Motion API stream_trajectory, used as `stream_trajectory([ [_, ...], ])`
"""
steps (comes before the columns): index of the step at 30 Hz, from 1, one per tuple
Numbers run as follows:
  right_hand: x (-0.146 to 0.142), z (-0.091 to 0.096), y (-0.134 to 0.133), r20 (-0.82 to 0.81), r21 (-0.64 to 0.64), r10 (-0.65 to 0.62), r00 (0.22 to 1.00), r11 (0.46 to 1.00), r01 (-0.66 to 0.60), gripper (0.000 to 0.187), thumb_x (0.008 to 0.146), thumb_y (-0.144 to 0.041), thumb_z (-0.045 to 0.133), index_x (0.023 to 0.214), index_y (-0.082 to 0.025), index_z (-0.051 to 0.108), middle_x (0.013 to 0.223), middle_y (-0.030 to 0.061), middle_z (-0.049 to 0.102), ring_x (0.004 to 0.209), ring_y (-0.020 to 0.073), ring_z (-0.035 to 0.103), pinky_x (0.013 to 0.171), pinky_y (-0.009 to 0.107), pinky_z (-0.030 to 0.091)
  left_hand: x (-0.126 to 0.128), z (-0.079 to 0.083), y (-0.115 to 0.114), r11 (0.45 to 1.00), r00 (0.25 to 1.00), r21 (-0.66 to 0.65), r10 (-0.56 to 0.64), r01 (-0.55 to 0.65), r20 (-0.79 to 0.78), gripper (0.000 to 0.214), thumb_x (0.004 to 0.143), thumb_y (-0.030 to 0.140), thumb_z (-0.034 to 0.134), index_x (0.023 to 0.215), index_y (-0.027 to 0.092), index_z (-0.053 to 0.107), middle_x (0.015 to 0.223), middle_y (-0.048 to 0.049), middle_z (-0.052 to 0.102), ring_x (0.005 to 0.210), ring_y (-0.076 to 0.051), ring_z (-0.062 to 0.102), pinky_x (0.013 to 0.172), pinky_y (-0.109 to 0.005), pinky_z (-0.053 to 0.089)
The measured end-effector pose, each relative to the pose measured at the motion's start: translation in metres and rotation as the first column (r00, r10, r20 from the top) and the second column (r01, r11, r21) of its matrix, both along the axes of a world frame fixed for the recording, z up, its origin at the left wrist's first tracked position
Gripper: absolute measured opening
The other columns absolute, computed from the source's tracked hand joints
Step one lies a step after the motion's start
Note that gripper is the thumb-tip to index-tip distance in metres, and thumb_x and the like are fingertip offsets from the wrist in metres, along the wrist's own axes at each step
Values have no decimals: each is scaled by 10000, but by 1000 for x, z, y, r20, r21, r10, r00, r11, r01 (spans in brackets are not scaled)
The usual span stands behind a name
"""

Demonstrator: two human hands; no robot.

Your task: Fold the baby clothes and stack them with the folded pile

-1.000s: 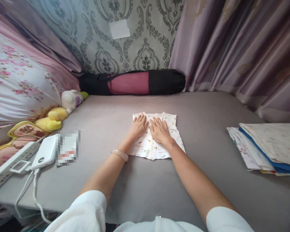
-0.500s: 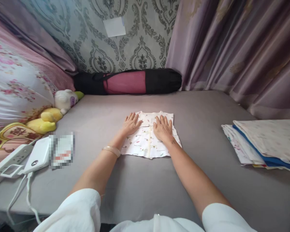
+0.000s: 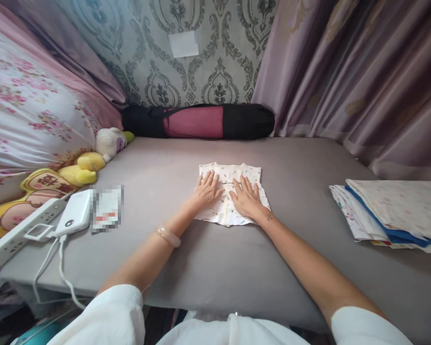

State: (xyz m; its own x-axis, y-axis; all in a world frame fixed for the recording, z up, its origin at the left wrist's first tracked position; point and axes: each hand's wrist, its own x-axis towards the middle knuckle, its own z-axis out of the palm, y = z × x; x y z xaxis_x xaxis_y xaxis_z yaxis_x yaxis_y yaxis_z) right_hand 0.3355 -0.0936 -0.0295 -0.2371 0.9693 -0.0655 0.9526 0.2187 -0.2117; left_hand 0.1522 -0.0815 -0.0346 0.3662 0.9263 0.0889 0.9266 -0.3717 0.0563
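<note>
A small white printed baby shirt with a buttoned front lies folded on the grey sheet, its sleeves turned in. Flat on its left part rests my left hand, fingers spread. My right hand presses on the right part, its fingers also spread and pointing away from me. Neither hand grips the cloth. The fabric directly beneath both palms is hidden.
Folded clothes are stacked at the right. On the left lie a power strip, a white power bank with cables, a blurred-out packet and plush toys. A black and pink bag lies along the wall.
Both hands have slid a little toward me over the shirt, the left one also inward. The view has shifted slightly, so surroundings on the left appear further right.
</note>
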Motion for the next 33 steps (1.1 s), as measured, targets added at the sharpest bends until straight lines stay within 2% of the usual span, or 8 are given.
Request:
stream_trajectory([
  [4,3,-2,-25,30,3,67,997,998,-67,598,1005,-424,253,1547,-171,241,1622,131,85,1492,268,46,1182,538,64,6,2,-35,973,985,-160,-160,169,68,704,992,540,159,1526,85,213,1604,-187,153,1496,-285,77,1192,-508,109],
  [7,7,-4,-40,41,-2,119,992,993,-119,602,1004,-421,250,1548,-164,238,1618,123,112,1492,260,60,1188,532,62,5,6,-53,945,975,-252,-186,211,119,729,982,573,129,1537,102,172,1611,-178,122,1499,-281,37,1189,-520,74],
  [11,11,-5,-60,42,8,178,983,984,-179,615,1005,-433,232,1547,-142,238,1616,112,112,1492,249,61,1196,521,70,0,11,-67,936,971,-277,-180,218,157,723,976,590,153,1545,144,164,1618,-168,98,1498,-288,15,1186,-531,40],
  [18,19,-2,-94,32,44,306,952,951,-307,617,1010,-432,232,1527,-101,286,1597,121,187,1484,240,125,1204,487,144,-9,10,-81,934,974,-289,-171,208,149,588,1006,457,230,1535,199,237,1620,-133,142,1498,-286,38,1193,-522,55],
  [24,27,1,-125,22,66,368,929,927,-369,596,1014,-410,285,1527,-109,285,1593,125,201,1478,247,157,1208,471,161,-15,10,-99,938,974,-283,-158,199,163,584,1008,498,202,1508,218,314,1611,-98,203,1498,-278,78,1199,-520,92],
  [28,34,11,-138,-38,26,401,915,916,-400,576,1009,-384,331,1521,-124,303,1594,112,213,1479,247,158,1211,474,153,-22,17,-114,920,937,-249,-240,303,254,568,996,529,260,1466,241,397,1582,-80,300,1482,-269,183,1200,-498,156],
  [30,40,20,-139,-126,-26,415,901,907,-421,540,1001,-367,354,1500,-158,365,1585,84,255,1471,235,198,1214,457,155,-26,21,-118,915,905,-217,-255,340,341,523,994,511,303,1399,238,491,1524,-85,409,1435,-256,312,1186,-457,230],
  [33,54,33,-132,-347,-97,343,873,912,-398,438,983,-356,386,1371,-244,555,1488,36,455,1384,227,396,1173,420,283,-35,28,-117,928,853,-234,-139,289,502,441,979,484,370,1249,237,615,1308,-86,624,1200,-238,573,1033,-370,437],
])
